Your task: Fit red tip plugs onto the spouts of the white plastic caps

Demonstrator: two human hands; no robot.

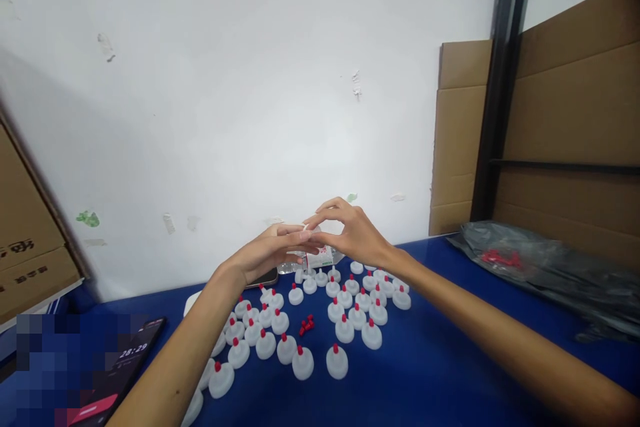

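Above the back of the table, my left hand point(267, 248) and my right hand point(357, 235) meet at the fingertips. Thumb and fingers of the right are curled into a pinch, and the left's fingers close in from the other side. A small whitish piece point(311, 229) shows between them, mostly hidden by the fingers. Below stand many translucent white caps with nozzles, most with red tips, such as a front cap point(337, 363). Some at the back, like one white cap point(309, 284), show no red tip. Several loose red tips point(307, 325) lie among them.
A clear bottle point(320, 257) with a label lies behind my hands, by the wall. One phone point(125, 373) is at the left and another phone point(265, 278) behind my left wrist. A grey plastic bag point(525, 273) with red pieces lies right. Cardboard point(460, 140) stands behind it.
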